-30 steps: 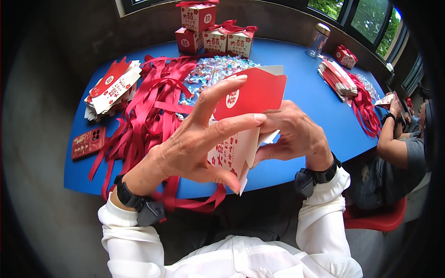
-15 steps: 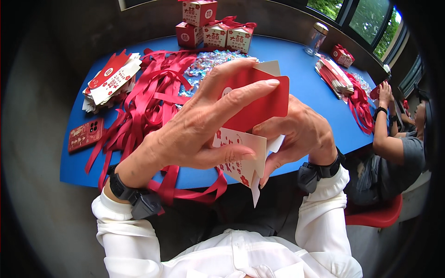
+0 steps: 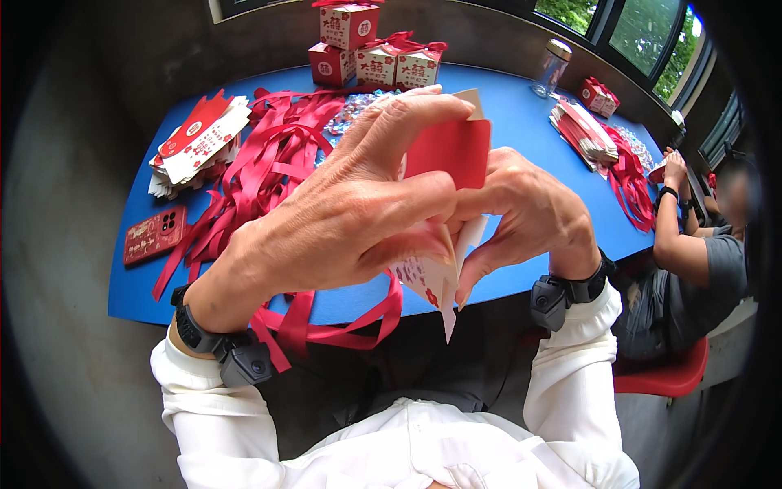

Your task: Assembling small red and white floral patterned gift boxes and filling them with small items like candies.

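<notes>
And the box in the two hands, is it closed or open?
Open: the box shows its red panel raised and a white flap sticking out below.

one held carton (image 3: 466, 155), five boxes (image 3: 377, 65), two carton stacks (image 3: 204, 138), two ribbon heaps (image 3: 269, 163), one phone (image 3: 155, 235), one bottle (image 3: 551, 70) and one table (image 3: 517, 118).

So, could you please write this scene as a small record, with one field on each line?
Left hand: grips a partly folded red-and-white carton
Right hand: at the carton's right side, some fingers hidden
Surface: blue table
Left side: flat cartons; red phone nearer the wearer
Beside these: loose red ribbons
Beyond left hand: shiny pieces, partly covered from view
Far edge: four boxes, one stacked on another; clear jar farther right
Company: seated co-worker at right
</notes>
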`<state>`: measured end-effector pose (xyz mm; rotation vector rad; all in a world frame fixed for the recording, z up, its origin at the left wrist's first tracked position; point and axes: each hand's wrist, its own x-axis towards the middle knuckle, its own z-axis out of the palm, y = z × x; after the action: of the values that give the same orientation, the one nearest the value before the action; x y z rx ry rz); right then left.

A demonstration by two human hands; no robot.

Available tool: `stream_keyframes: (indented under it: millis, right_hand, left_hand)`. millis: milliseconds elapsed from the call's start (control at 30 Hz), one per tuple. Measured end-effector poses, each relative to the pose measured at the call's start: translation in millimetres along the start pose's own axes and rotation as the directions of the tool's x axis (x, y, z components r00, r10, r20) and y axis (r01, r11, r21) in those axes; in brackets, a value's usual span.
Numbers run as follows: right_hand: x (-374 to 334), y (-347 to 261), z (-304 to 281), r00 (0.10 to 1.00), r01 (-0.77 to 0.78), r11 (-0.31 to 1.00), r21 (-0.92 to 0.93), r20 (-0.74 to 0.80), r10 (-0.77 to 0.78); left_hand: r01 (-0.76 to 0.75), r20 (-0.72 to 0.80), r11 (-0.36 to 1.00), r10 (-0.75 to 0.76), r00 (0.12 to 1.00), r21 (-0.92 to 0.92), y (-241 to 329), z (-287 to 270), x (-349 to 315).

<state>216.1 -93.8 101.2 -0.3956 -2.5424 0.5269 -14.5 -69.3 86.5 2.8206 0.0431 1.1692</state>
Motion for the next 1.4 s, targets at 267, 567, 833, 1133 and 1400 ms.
stream_keyframes:
  millis: [267, 567, 833, 1133, 1400]
  right_hand:
    - [-21.7, 5.4, -10.6, 0.995, -0.020, 0.999, -0.028, -0.103, 0.017]
    - [-51.2, -7.5, 12.9, 0.882, -0.298, 0.954, 0.042, -0.369, 0.292]
    - [-47.7, 2.1, 35.0, 0.735, -0.340, 0.905, 0.255, -0.528, 0.425]
    - [-50.6, 31.5, 21.8, 0.879, -0.179, 0.871, 0.457, -0.324, 0.351]
    - [-52.8, 45.6, 1.1, 0.865, -0.192, 0.845, 0.498, -0.320, 0.385]
  left_hand:
    - [0.257, -0.057, 0.965, -0.254, 0.965, 0.049, 5.6, -23.6, -17.5]
    - [0.482, -0.152, 0.874, -0.468, 0.871, 0.071, 9.6, -17.6, -28.6]
    - [0.526, -0.203, 0.850, -0.514, 0.833, 0.004, -2.6, 7.5, -27.9]
    - [0.234, -0.091, 0.870, -0.301, 0.949, -0.434, -27.6, 17.3, -23.9]
    - [0.132, -0.082, 0.901, -0.182, 0.980, -0.414, -13.2, 11.7, -22.1]
